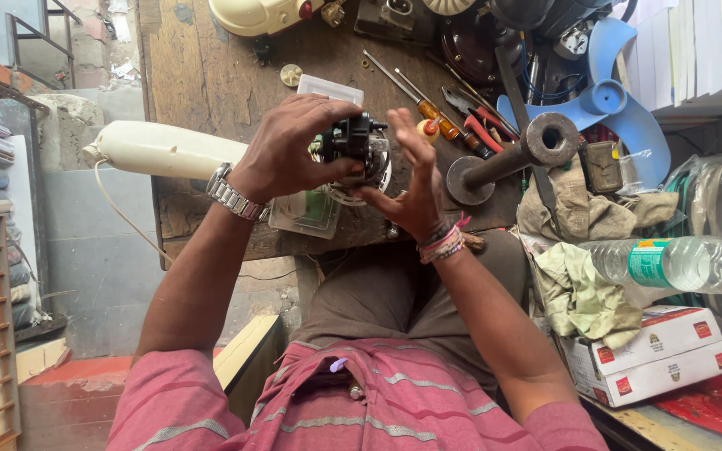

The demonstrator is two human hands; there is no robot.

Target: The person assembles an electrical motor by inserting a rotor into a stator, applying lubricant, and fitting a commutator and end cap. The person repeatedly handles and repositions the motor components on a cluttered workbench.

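Observation:
My left hand (pixel 292 150), with a metal watch on its wrist, is wrapped over a small black fan motor (pixel 353 140) held above the edge of a worn wooden workbench (pixel 202 79). A whitish round housing shows under the motor. My right hand (pixel 411 179), with thread bands on the wrist, cups the motor from the right, palm facing it and fingers extended upward along its side.
Screwdrivers (pixel 415 98) and red-handled pliers (pixel 482 125) lie on the bench behind the hands. To the right are a metal pipe on a flange (pixel 511 159), a blue fan blade (pixel 620 100), rags, a plastic water bottle (pixel 678 263) and small cardboard boxes (pixel 658 355). A cream fan stem (pixel 160 150) lies left.

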